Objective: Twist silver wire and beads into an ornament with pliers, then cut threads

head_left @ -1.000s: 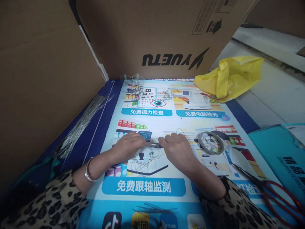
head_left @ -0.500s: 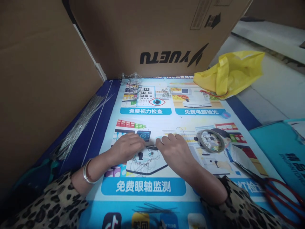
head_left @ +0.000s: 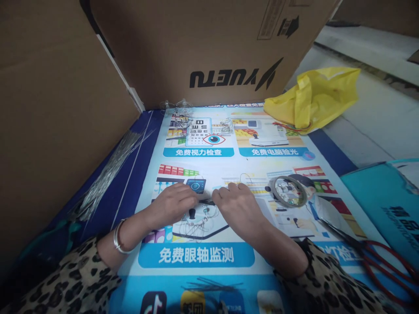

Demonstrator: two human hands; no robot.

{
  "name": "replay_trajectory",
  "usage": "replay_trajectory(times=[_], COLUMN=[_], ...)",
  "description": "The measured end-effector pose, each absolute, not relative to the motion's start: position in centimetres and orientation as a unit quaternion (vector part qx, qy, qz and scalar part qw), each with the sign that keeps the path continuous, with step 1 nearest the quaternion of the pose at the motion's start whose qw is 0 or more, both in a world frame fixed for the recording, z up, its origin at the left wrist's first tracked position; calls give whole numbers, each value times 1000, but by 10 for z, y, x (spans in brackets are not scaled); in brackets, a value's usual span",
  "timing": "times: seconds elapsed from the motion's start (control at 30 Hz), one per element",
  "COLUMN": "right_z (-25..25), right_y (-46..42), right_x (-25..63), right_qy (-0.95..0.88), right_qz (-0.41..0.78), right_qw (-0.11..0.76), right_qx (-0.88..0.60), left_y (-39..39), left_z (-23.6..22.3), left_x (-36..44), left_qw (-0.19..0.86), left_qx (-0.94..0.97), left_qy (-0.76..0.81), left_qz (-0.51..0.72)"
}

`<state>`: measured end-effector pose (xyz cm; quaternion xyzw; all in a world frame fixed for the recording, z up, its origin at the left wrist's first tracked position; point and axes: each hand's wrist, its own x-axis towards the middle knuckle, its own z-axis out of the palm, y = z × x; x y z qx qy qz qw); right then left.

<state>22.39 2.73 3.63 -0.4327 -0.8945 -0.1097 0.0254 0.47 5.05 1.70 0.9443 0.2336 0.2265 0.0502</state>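
Note:
Both hands meet over the middle of the poster, knuckles up and fingers closed. My left hand (head_left: 178,200), with a silver bangle at the wrist, pinches one end of a thin dark strand of wire (head_left: 206,202). My right hand (head_left: 237,203) grips the other end, and a fine wire loop rises beyond its knuckles. Fingertips are mostly hidden. Just below the hands lies a beaded wire piece (head_left: 198,226) with pale blue beads and thin looping strands; whether it joins the held wire, I cannot tell. To the right, a round clear container (head_left: 290,192) holds small beads.
Red-handled scissors (head_left: 369,253) lie at the right, beside a teal bag (head_left: 386,205). A wire bundle (head_left: 111,174) rests at left; short dark wires (head_left: 212,285) lie in front. Wire pieces (head_left: 180,113) sit near the cardboard (head_left: 209,43). A yellow bag (head_left: 314,100) is at back right.
The whole view has shifted very slightly. Both hands keep the same grip and place over the beaded wire piece.

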Motion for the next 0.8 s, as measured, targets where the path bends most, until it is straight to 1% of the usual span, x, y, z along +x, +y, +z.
replay_trajectory(times=[0.2,0.57,0.8], right_z=[36,35,32], right_y=[29,36,40], right_x=[223,223,228], right_qy=[-895,-899,-893], right_qz=[-110,-101,-117], right_qw=[15,18,27], right_qx=[-432,-427,-434], left_y=[51,50,50], left_z=[17,22,18], left_x=[6,8,7], left_qw=[51,54,81], left_qx=[940,935,923], left_qy=[236,265,293], left_qz=[241,229,235])
